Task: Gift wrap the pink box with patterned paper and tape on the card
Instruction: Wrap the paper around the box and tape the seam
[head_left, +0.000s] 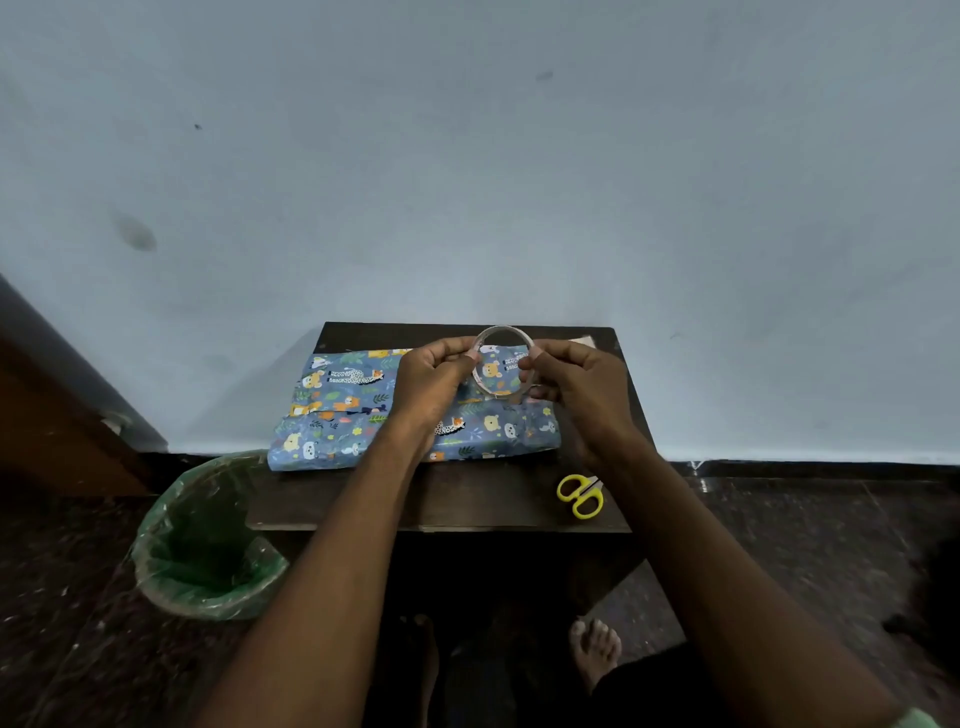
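- The person is holding a thin, nearly spent ring of clear tape (503, 364) up in the air above the parcel, one hand on each side.
- The left hand (434, 382) is pinching the ring's left edge with curled fingers; the right hand (569, 387) is pinching its right edge the same way, and the thumbs appear to be feeling along the rim.
- The box itself is lying under the blue animal-patterned wrapping paper (358, 410), which is already folded over it on the small dark wooden table (467, 499); no pink is showing.
- Judging by this, the step in hand is finding and peeling the loose tape end so the paper seam can be fixed down.
- The next move is likely calling for a nail under the tape end, a short pull, and then a cut; the yellow-handled scissors (581, 496) are lying near the table's front right, just beside the right forearm.
- A green-lined waste bin (208, 540) is standing on the floor to the left.
- A pale slip at the table's far right corner may be the card; it is too small to tell.
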